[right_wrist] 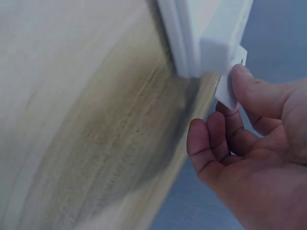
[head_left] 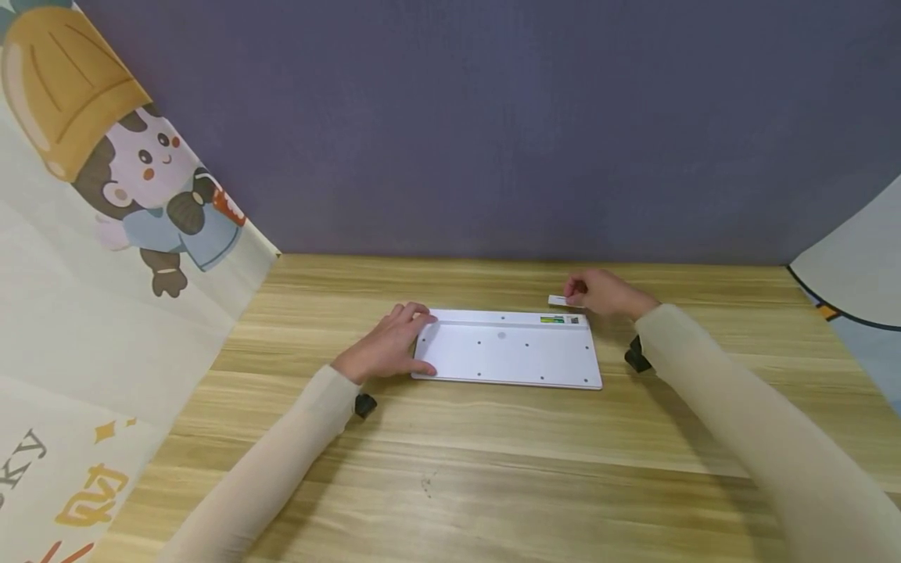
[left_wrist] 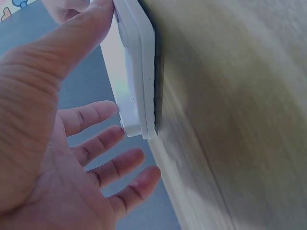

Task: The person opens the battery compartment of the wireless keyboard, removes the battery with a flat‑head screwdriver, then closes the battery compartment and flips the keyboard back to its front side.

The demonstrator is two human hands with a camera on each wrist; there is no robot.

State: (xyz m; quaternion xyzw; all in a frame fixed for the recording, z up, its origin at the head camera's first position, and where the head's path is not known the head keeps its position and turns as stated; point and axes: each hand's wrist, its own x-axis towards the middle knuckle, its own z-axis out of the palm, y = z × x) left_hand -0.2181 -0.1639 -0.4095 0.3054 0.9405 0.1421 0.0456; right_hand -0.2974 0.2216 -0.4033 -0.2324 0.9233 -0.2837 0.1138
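Observation:
A white keyboard (head_left: 507,356) lies face down on the wooden table, its screw-dotted underside up and a raised bar along the far edge. My left hand (head_left: 390,344) rests at its left end, thumb on the near corner and fingers at the far corner. In the left wrist view those fingers (left_wrist: 103,143) look loosely extended, some of them off the keyboard. Beyond the far right corner, my right hand (head_left: 605,293) pinches a small flat white cover (head_left: 556,300) between thumb and fingers. The right wrist view has this cover (right_wrist: 229,88) just past the keyboard's end (right_wrist: 214,55).
The wooden table (head_left: 450,469) runs up to a dark blue-grey panel (head_left: 493,133) behind the keyboard. On the left stands a pale printed sheet (head_left: 77,313) with a cartoon figure. A colourful label (head_left: 552,319) sits on the raised bar's right end.

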